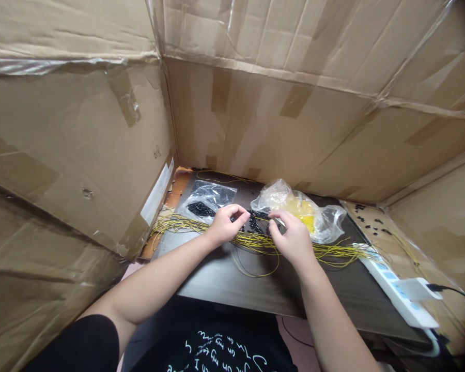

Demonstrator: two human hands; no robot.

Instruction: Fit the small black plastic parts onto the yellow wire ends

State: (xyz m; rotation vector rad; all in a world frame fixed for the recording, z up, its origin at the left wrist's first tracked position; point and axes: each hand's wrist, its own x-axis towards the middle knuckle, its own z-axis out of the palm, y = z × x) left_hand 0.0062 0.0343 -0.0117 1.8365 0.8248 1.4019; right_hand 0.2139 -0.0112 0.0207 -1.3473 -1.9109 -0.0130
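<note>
**Centre of the frame, a thin yellow wire point(260, 218) takes the spotlight**

And there it is, a short stretch of that wire showing between your two hands! Your left hand point(227, 226), just left of centre, has thumb and forefinger pinched on one end of the stretch. Over to your right hand point(294, 238), right of centre: its fingers curl in toward the other end, fingertips near the wire, but whether they grip it, you can't tell from here.

Directly below, a long bundle of yellow and black wires point(256, 244) runs across the desk point(217, 274), one loop dropping toward you at lower centre. Loose black pieces point(254, 225) lie scattered just behind the bundle, between your hands. Beyond your left hand sits a clear bag of black pieces point(200, 208); behind your right, a crumpled clear bag with yellow contents point(305, 221). Out at the lower right, there's a white power strip point(387, 281), the bundle's end reaching its top. Cardboard walls point(256, 119) fill the whole upper frame.
</note>
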